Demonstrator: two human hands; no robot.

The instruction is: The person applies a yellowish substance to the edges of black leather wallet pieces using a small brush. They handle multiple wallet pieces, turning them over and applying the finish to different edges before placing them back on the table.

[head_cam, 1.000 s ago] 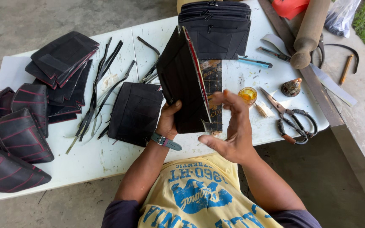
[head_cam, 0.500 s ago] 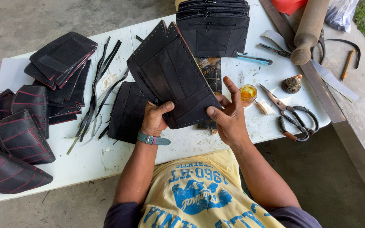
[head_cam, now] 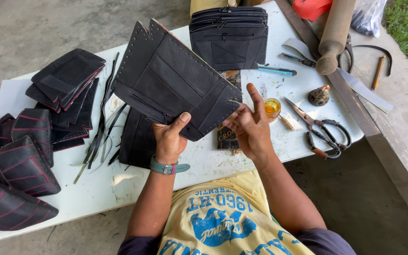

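My left hand is raised off the table, fingers curled behind the black leather panel and thumb pressed on its front near the lower edge, so it grips the piece firmly. My right hand is just beside it, at the panel's lower right corner; thumb up, fingertips pinching that corner, though whether they also hold a needle there is too small to tell. The panel tilts up and away from me, between both hands, its edges lined with punched holes. It hides most of the dark pieces lying under my left hand. Beyond my right hand are a small jar and scissors. Far off my left hand, the red-stitched bags run out of view.
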